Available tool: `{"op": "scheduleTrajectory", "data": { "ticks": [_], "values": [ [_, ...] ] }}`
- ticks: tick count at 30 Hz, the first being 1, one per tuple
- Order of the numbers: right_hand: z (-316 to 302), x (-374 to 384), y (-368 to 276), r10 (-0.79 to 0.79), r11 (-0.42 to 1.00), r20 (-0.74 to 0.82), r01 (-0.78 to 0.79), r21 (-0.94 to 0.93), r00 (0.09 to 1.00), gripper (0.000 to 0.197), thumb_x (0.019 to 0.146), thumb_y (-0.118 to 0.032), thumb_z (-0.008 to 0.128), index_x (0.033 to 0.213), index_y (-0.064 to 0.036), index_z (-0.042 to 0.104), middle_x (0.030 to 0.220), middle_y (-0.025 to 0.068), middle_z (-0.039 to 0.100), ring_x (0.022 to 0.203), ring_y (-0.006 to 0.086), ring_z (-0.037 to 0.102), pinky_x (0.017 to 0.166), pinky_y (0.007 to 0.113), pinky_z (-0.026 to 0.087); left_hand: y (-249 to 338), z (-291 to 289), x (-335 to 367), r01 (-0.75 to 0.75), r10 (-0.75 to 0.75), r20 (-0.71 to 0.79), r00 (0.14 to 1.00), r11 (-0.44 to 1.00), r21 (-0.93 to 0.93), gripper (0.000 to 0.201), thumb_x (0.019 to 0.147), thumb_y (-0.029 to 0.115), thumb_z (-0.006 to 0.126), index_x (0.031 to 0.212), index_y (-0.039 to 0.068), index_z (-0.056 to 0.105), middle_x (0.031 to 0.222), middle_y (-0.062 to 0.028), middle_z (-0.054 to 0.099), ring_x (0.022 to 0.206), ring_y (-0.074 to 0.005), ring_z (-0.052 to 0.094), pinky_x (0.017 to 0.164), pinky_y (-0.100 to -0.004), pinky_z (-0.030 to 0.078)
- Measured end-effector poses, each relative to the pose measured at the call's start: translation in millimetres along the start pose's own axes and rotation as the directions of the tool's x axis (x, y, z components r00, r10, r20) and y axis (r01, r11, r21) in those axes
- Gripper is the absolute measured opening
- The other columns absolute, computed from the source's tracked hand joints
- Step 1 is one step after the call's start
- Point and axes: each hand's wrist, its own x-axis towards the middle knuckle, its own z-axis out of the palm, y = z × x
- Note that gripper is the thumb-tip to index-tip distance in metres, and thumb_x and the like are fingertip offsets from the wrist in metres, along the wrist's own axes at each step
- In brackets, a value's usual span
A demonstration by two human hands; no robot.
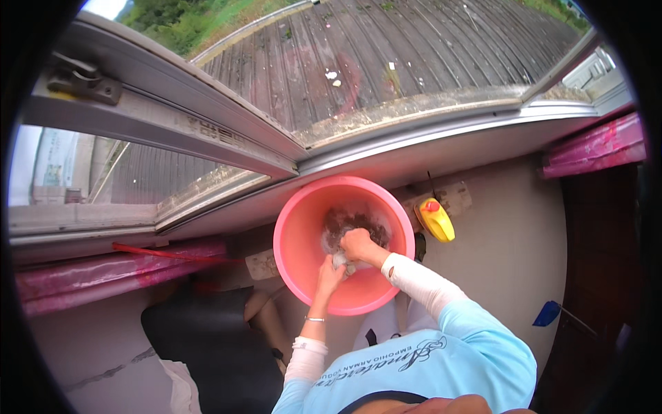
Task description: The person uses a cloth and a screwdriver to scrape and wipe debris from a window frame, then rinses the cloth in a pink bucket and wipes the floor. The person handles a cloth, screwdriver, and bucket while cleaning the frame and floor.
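A large pink plastic basin (288,255) stands below the window, and both my hands reach down into it. My right hand (361,244) is a closed fist, gripping what looks like a pale, wet cloth (340,260). Closer to the near left wall of the basin, my left hand (331,273) has its fingers closed on the same cloth. Part of the cloth hangs below my right fist. Beyond my hands, a dark, wet mass (345,222) with whitish suds lies at the bottom; whether it is cloth or dirty water I cannot tell.
A yellow jug with a red cap (436,220) stands right of the basin. To the left are a black seat (207,338) and a red stick (172,254). An open window frame (227,141) juts in above. A blue dustpan-like tool (547,314) lies far right.
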Motion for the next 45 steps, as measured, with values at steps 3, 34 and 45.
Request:
{"op": "scheduleTrajectory", "data": {
  "ticks": [3, 34, 45],
  "values": [
    [-23, -34, 0, -0.066, 0.997, -0.157, 0.071, 0.026, 0.985, 0.017, 0.064, -0.024, 0.068, 0.074, -0.0115, 0.074, 0.077, 0.0120, 0.069, 0.076, 0.0279, 0.068, 0.063, 0.039, 0.052, 20, -8, -17, 0.034, -0.035, -0.161, 0.986, 0.999, -0.011, 0.029, 0.080, 0.017, 0.065, 0.102, 0.001, 0.056, 0.092, -0.0193, 0.067, 0.084, -0.0333, 0.067, 0.073, -0.0408, 0.051],
    [27, -158, 147, 0.814, 0.496, -0.141, -0.547, 0.674, 0.564, 0.034, 0.071, -0.031, 0.065, 0.096, -0.0081, 0.071, 0.095, 0.0177, 0.069, 0.094, 0.0347, 0.065, 0.084, 0.045, 0.051, -25, -86, -23, 0.128, -0.188, 0.003, 0.982, 0.658, -0.742, 0.038, 0.076, -0.003, 0.058, 0.114, -0.009, 0.060, 0.110, -0.0139, 0.065, 0.098, -0.0218, 0.063, 0.085, -0.0337, 0.050],
    [100, -393, 35, 0.940, 0.160, -0.069, -0.253, 0.954, 0.335, 0.028, 0.069, -0.023, 0.063, 0.077, 0.0036, 0.060, 0.068, 0.0210, 0.061, 0.065, 0.0304, 0.063, 0.064, 0.043, 0.048, 93, -49, -102, 0.151, 0.052, 0.328, 0.943, 0.812, -0.564, 0.038, 0.089, 0.015, 0.039, 0.117, -0.004, 0.055, 0.116, -0.0178, 0.060, 0.107, -0.0279, 0.060, 0.094, -0.0399, 0.049]
  ]
}}
